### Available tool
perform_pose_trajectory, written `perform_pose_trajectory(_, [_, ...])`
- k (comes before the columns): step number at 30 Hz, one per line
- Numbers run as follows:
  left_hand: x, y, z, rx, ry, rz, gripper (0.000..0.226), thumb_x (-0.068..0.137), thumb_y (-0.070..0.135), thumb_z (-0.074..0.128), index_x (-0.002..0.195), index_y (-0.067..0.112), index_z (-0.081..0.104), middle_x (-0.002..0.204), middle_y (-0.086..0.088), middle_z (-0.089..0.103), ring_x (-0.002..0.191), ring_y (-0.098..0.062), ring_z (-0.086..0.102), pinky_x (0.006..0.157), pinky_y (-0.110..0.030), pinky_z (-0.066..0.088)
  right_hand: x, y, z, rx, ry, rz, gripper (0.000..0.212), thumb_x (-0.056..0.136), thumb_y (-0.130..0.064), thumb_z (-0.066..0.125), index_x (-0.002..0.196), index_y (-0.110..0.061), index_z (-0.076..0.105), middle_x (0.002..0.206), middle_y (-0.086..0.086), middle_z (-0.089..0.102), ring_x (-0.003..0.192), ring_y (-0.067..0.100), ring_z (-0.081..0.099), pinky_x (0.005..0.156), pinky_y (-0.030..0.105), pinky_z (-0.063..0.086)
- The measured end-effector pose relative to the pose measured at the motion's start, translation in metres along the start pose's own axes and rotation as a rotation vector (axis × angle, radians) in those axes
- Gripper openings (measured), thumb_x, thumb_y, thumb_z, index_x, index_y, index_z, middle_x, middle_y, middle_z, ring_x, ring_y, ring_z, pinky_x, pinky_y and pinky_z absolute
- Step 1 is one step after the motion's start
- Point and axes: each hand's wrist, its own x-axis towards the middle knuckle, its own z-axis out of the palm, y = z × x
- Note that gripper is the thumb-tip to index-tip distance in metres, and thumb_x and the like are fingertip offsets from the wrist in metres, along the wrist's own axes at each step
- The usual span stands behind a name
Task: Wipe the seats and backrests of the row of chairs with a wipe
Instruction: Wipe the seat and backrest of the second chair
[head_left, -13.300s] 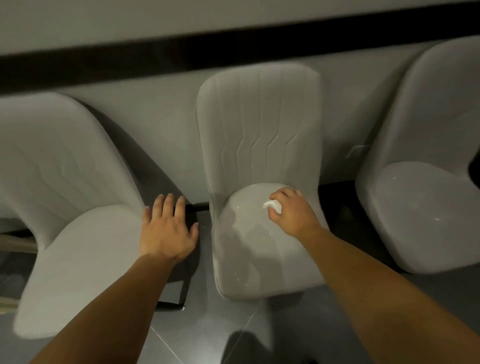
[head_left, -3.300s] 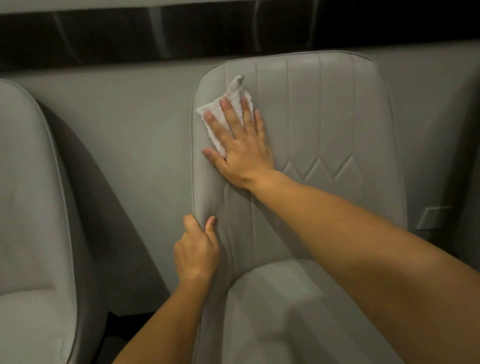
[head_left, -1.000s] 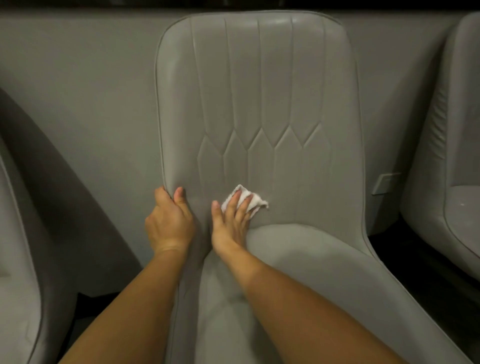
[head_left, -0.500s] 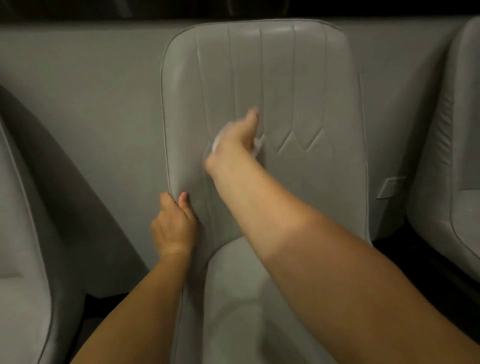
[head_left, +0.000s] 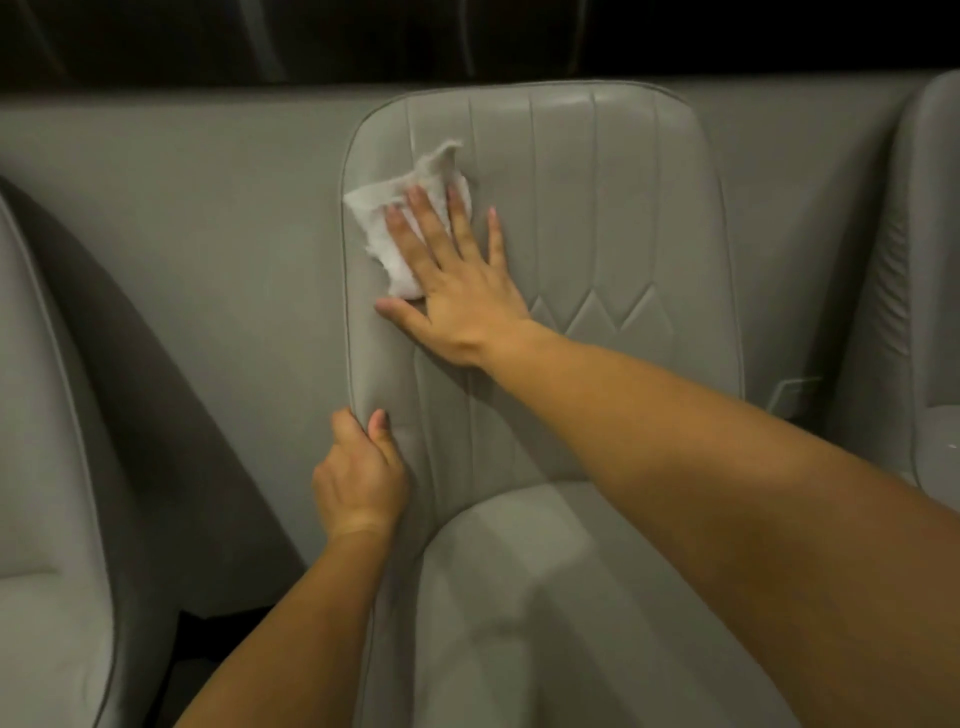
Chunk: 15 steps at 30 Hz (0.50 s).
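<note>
Wiping the upper left of the middle chair's backrest (head_left: 597, 249).

My right hand (head_left: 457, 291) lies flat, fingers spread, pressing the wipe (head_left: 387, 228) against the backrest near its left edge. My left hand (head_left: 361, 473) has its grip pinching that edge lower down. The wipe looks thin, soft, easily bunched; I'd keep the palm over its middle.

Behind the seating we see a plain grey wall (head_left: 218, 249) topped by a dark, glossy band (head_left: 311, 36). Low at the right, a small grey wall plate (head_left: 792, 396) shows in dim, even light.
</note>
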Motion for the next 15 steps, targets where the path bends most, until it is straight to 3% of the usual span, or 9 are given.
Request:
perform_pose_trajectory(6, [0.0,0.0,0.001,-0.011,0.004,-0.003,0.032,0.097,0.041,0.035,0.097,0.009,0.04,0.085,-0.032,0.061,0.075,-0.052,0.055,0.061,-0.043,0.029,-0.099,0.032,0.044,-0.054,-0.128,-0.141,0.092,0.092,-0.074,0.032,0.16,-0.024,-0.006,0.166,0.003,-0.017,0.151,0.033,-0.019,0.118,0.063,-0.005])
perform_pose_trajectory(10, [0.0,0.0,0.001,-0.052,0.001,0.0,0.027,0.097,0.044,0.032,0.088,0.019,0.031,0.08,-0.025,0.061,0.072,-0.048,0.055,0.059,-0.041,0.032,-0.138,-0.012,0.065,0.169,-0.095,0.014,0.087,0.094,-0.07,0.029,0.16,-0.025,-0.006,0.167,-0.001,-0.018,0.152,0.029,-0.019,0.12,0.058,-0.008])
perform_pose_trajectory(13, [0.0,-0.001,0.002,-0.052,0.006,0.0,0.028,0.097,0.047,0.028,0.086,0.022,0.03,0.079,-0.02,0.061,0.071,-0.045,0.054,0.059,-0.039,0.031,-0.142,-0.054,0.066,0.463,0.083,0.28,0.074,0.098,-0.064,0.025,0.158,-0.021,0.022,0.168,-0.004,0.008,0.154,0.022,0.004,0.122,0.054,-0.002])
perform_pose_trajectory(15, [0.0,0.0,0.002,-0.047,0.016,0.014,0.027,0.097,0.046,0.029,0.087,0.021,0.031,0.079,-0.022,0.061,0.07,-0.046,0.054,0.058,-0.039,0.031,-0.126,-0.074,0.061,0.631,0.223,0.472,0.064,0.099,-0.057,0.031,0.146,-0.015,0.044,0.162,0.001,0.029,0.152,0.024,0.02,0.122,0.056,0.007])
